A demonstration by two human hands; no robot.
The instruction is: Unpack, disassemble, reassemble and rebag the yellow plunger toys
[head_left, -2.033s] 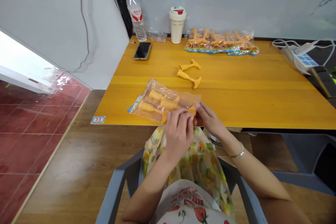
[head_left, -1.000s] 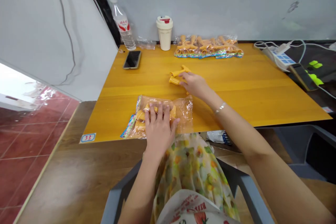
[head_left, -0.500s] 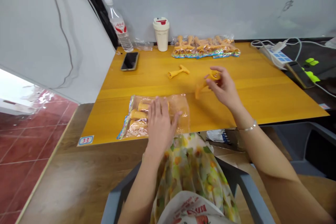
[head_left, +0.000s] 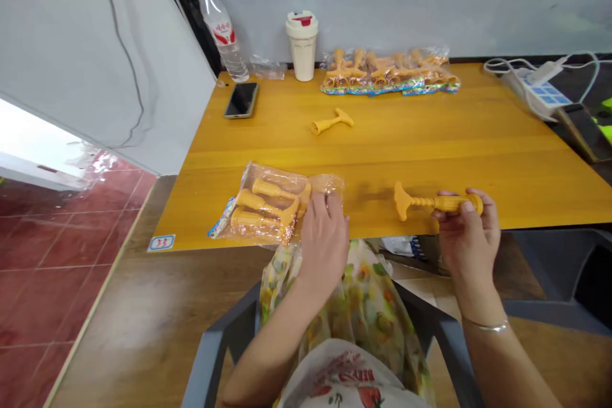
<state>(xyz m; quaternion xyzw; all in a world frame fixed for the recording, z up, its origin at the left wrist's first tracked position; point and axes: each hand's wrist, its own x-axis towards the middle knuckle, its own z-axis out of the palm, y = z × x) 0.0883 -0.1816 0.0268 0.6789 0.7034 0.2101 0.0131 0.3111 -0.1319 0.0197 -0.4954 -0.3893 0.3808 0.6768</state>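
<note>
A clear plastic bag (head_left: 268, 172) lies near the table's front edge, with several orange T-handled plastic tools (head_left: 261, 203) in it. At the bag's right end is my left hand (head_left: 325, 236), its fingers curled over the film and closed on it; the fingertips are partly hidden. Off to the right, my right hand (head_left: 471, 236) grips the ribbed, wide end of another orange T-handled plastic tool (head_left: 444, 203). This one lies level, its T-shaped handle pointing left and its twisted shaft showing. A separate orange tool (head_left: 332, 121) rests on the table further back.
Filled bags of the same tools (head_left: 389, 73) line the back edge. A white lidded cup (head_left: 303, 48), a water bottle (head_left: 222, 32) and a phone (head_left: 241, 101) stand or lie at back left. A power strip (head_left: 545, 92) with cables sits at back right.
My right hand has moved right and toward me with the orange tool, now held level. My left hand has slid right from on top of the bag to its right end.
</note>
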